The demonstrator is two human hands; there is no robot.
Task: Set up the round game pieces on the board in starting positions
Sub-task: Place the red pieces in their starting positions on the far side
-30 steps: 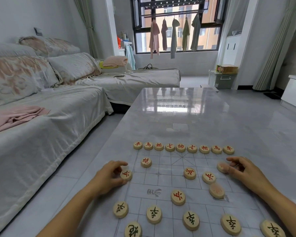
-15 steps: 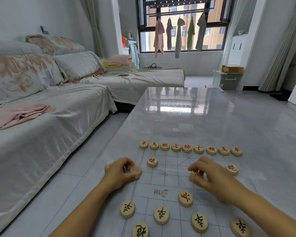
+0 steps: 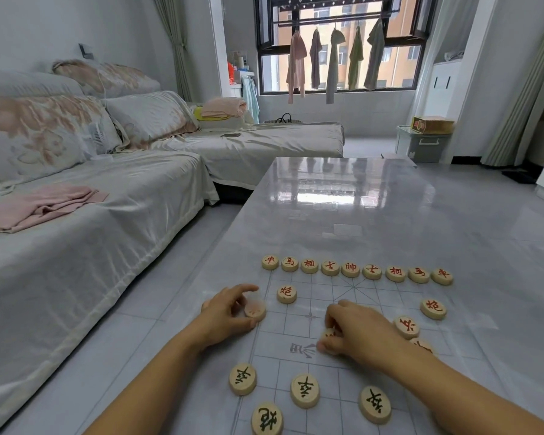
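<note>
Left hand (image 3: 230,312) pinches a piece (image 3: 255,310) at the board's (image 3: 296,328) left edge; right hand (image 3: 361,334) grips another piece (image 3: 328,335) mid-board.

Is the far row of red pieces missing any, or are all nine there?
No, none are missing: the far row of red pieces holds nine discs side by side along the board edge.

Right hand (image 3: 363,335) moved left from the board's right edge to mid-board, now apparently pinching a red piece (image 3: 328,334); view shifted slightly.
</note>
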